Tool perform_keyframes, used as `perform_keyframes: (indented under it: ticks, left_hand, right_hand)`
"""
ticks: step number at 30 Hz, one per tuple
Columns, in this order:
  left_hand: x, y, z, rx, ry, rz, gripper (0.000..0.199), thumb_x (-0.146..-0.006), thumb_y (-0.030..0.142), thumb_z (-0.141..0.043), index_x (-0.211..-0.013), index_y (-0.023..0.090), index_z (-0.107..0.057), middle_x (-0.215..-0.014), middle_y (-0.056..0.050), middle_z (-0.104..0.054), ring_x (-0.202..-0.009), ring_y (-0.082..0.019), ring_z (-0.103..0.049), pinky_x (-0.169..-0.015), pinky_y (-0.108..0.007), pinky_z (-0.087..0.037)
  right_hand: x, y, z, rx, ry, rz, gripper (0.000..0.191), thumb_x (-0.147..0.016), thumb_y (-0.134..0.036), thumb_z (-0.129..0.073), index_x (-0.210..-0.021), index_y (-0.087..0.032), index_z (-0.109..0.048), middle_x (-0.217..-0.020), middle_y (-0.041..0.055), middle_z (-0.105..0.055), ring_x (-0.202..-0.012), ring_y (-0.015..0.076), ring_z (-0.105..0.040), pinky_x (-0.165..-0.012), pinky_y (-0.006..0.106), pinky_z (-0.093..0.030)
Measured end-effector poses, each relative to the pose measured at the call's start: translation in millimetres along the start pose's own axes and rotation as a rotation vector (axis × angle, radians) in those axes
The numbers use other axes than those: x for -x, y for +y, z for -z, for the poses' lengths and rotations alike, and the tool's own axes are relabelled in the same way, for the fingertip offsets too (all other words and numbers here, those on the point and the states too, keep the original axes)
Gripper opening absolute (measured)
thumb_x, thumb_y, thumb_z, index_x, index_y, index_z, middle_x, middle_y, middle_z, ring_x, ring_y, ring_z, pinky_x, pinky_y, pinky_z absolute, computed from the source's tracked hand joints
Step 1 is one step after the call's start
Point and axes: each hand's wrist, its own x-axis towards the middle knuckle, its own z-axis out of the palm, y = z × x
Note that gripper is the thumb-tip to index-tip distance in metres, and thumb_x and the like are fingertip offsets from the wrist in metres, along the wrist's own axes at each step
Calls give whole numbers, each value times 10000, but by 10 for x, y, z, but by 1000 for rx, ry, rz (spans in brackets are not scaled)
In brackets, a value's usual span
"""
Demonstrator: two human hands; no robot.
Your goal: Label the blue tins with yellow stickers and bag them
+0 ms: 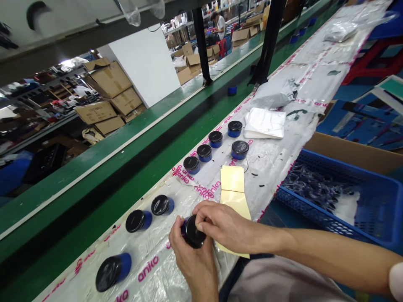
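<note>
My left hand (195,265) is wrapped round a small blue jar with a glossy black lid (192,235), tilted towards me. On top of that lid my right hand (222,222) rests with thumb and forefinger pinched together; whatever lies between them is too small to make out. A strip of pale yellow label sheets (232,179) lies partly under my right wrist. To the left stand more jars of the same kind, among them a near one (108,273) and a pair, one (135,221) beside another (161,204). Several others, such as this jar (239,149), stand farther up.
A plastic-covered bench (270,155) runs away from me beside a green conveyor (176,161). White folded sheets (265,123) and a plastic bag (275,94) lie ahead. At right is a blue crate (378,197); a black post (269,46) rises behind. A person (219,27) sits far off.
</note>
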Motion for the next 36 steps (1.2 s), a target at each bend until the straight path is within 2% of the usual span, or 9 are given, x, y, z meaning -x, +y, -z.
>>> perform_keyframes:
  ticks: [12,19,22,25,27,30,32,34,36]
  left_hand:
    - [0,17,3,12,4,-4,680,-794,395,-765,-1391,234,-483,-1311,-142,-614,-1215,-332,-606,-912,-452,-542]
    - [-3,25,18,40,-8,23,692,-776,405,-774,-1382,223,-494,-1303,-145,-614,-1231,-337,-593,-953,-467,-530]
    - [-1,18,26,59,-16,45,675,-766,413,-782,-1357,230,-514,-1294,-136,-615,-1221,-329,-598,-966,-465,-523]
    - [-1,23,24,115,-21,79,674,-753,444,-792,-1337,238,-527,-1283,-126,-617,-1199,-318,-609,-968,-463,-518]
    - [-3,35,21,151,-20,128,693,-745,467,-799,-1341,247,-521,-1273,-118,-624,-1173,-312,-623,-956,-465,-518]
    - [-5,48,25,179,-19,202,740,-723,473,-819,-1360,268,-502,-1259,-100,-635,-1140,-303,-642,-944,-466,-519]
    - [-1,44,32,192,-23,221,756,-708,464,-827,-1362,274,-500,-1258,-94,-638,-1133,-304,-648,-936,-462,-524]
    - [8,32,36,202,-36,226,766,-694,449,-832,-1364,278,-502,-1277,-96,-632,-1145,-309,-645,-937,-463,-529]
    - [19,21,31,215,-50,238,769,-688,437,-834,-1367,286,-505,-1296,-95,-626,-1160,-310,-641,-952,-472,-529]
  right_hand:
    - [4,-7,-8,16,16,-3,113,-903,-90,-565,-856,-179,-616,-1033,46,-664,-966,188,-608,-881,320,-463]
    - [-15,8,-25,-32,38,-32,118,-844,-87,-623,-814,-186,-679,-986,16,-682,-841,148,-603,-750,262,-454]
    - [-32,38,-31,-82,39,-108,87,-802,-129,-701,-861,-192,-689,-842,-13,-665,-731,132,-587,-662,243,-426]
    - [-43,59,-29,-107,37,-188,177,-789,-165,-727,-957,-194,-675,-688,-46,-615,-647,132,-571,-606,239,-396]
    - [-40,55,-25,-100,52,-146,125,-844,-139,-643,-953,-189,-677,-751,-23,-662,-701,141,-599,-650,248,-418]
    - [-21,11,-15,-101,75,-88,157,-922,-137,-546,-977,-184,-685,-889,12,-708,-805,151,-625,-734,269,-440]
    - [-10,-29,-12,-90,60,-115,114,-927,-217,-608,-1015,-188,-675,-834,-2,-682,-772,153,-608,-705,270,-426]
    - [-12,-58,-16,-48,52,-171,188,-860,-270,-725,-1018,-191,-661,-766,-25,-634,-726,151,-577,-661,266,-398]
    - [-30,-63,-21,-4,52,-199,252,-796,-250,-792,-997,-188,-653,-751,-35,-607,-721,149,-560,-652,262,-381]
